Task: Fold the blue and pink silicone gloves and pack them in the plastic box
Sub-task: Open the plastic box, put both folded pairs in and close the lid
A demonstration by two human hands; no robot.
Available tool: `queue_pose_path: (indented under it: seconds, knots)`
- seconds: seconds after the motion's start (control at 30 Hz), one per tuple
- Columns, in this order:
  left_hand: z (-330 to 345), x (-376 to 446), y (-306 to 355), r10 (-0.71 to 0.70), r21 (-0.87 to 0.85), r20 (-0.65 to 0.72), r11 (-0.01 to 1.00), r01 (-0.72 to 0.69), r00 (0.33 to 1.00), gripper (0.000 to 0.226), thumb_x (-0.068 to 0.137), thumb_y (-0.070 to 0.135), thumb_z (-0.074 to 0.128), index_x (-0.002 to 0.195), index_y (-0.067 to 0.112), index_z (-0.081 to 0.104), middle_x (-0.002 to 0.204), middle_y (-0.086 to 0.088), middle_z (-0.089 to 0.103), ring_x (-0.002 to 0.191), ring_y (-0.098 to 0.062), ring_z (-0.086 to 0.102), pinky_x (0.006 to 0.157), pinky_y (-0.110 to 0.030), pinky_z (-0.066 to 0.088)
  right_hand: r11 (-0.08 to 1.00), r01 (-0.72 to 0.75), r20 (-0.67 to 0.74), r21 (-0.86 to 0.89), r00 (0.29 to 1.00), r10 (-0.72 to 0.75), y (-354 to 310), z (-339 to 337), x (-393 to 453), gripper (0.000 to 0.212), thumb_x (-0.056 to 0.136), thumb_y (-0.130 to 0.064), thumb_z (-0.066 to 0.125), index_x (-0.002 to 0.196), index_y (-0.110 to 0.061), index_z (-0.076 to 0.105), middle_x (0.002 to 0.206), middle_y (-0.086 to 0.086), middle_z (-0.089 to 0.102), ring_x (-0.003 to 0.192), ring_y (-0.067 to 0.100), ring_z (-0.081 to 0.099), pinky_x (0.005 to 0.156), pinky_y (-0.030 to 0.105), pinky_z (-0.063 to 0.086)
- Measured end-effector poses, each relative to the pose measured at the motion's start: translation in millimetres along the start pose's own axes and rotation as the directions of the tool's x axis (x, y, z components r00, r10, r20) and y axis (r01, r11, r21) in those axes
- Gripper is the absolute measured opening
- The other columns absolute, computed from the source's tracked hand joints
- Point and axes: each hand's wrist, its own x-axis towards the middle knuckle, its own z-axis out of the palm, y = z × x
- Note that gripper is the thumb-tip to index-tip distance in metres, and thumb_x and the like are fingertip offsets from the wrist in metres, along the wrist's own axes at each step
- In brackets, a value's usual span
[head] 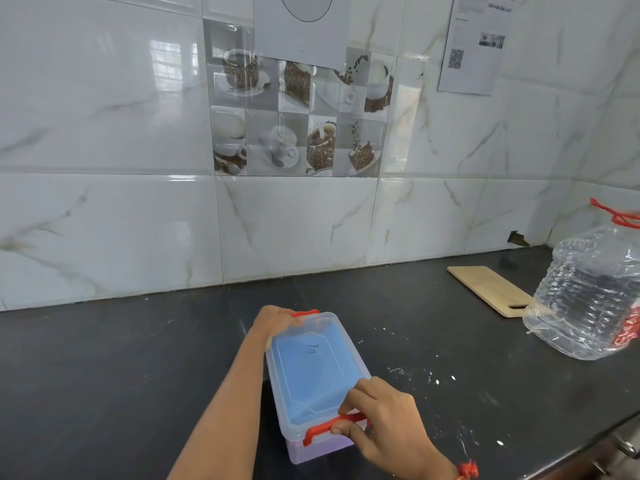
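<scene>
Both my hands are on the plastic box (313, 379), one at each short end. It lies lidded on the dark tabletop (121, 358), its long axis running away from me. My left hand (272, 322) grips the far end at the red latch (304, 313). My right hand (382, 422) pinches the near red latch (323, 427). Blue glove (304, 368) shows through the lid, pink (322, 450) low at the near wall.
</scene>
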Motion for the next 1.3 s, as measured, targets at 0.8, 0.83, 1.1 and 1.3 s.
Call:
queue_pose_path:
  seconds: [0.8, 0.83, 1.1, 1.3]
  knots:
    - [10, -1, -2, 0.049, 0.050, -0.183, 0.998, -0.040, 0.982, 0.039, 0.080, 0.045, 0.068, 0.105, 0.015, 0.070, 0.113, -0.009, 0.067, 0.101, -0.028, 0.063, 0.087, -0.034, 0.051, 0.989, -0.116, 0.100, 0.091, 0.989, 0.107, -4, -10, 4, 0.060, 0.082, -0.075, 0.024, 0.079, -0.035, 0.068, 0.082, -0.019, 0.066, 0.073, -0.002, 0.063, 0.058, -0.010, 0.016]
    - [10, 0, -2, 0.060, 0.051, -0.178, 0.997, -0.052, 0.982, 0.039, 0.080, 0.045, 0.067, 0.106, 0.016, 0.069, 0.114, -0.008, 0.067, 0.103, -0.028, 0.062, 0.091, -0.035, 0.051, 0.981, -0.149, 0.129, 0.123, 0.983, 0.134, -4, -10, 6, 0.063, 0.077, -0.079, 0.028, 0.089, -0.033, 0.069, 0.097, -0.015, 0.066, 0.089, 0.003, 0.064, 0.071, -0.005, 0.027]
    - [0, -2, -8, 0.085, -0.142, -0.119, 0.985, -0.101, 0.989, 0.029, 0.089, 0.035, 0.058, 0.108, 0.013, 0.064, 0.125, -0.007, 0.059, 0.120, -0.025, 0.052, 0.102, -0.035, 0.040, 0.552, -0.775, 0.588, 0.310, 0.612, 0.529, -8, -12, 51, 0.082, 0.082, -0.054, 0.057, 0.145, -0.012, 0.025, 0.148, 0.005, 0.031, 0.129, 0.019, 0.041, 0.108, 0.033, 0.036]
    - [-8, -12, -25, 0.075, -0.277, -0.111, 0.955, -0.103, 0.991, 0.037, 0.095, 0.024, 0.050, 0.128, 0.010, 0.054, 0.135, -0.007, 0.052, 0.126, -0.023, 0.046, 0.105, -0.034, 0.037, 0.284, -0.902, 0.536, 0.325, 0.423, 0.731, 18, 17, 91, 0.043, 0.082, -0.022, 0.062, 0.056, -0.016, 0.028, 0.058, -0.001, 0.030, 0.053, 0.014, 0.029, 0.050, 0.025, 0.024]
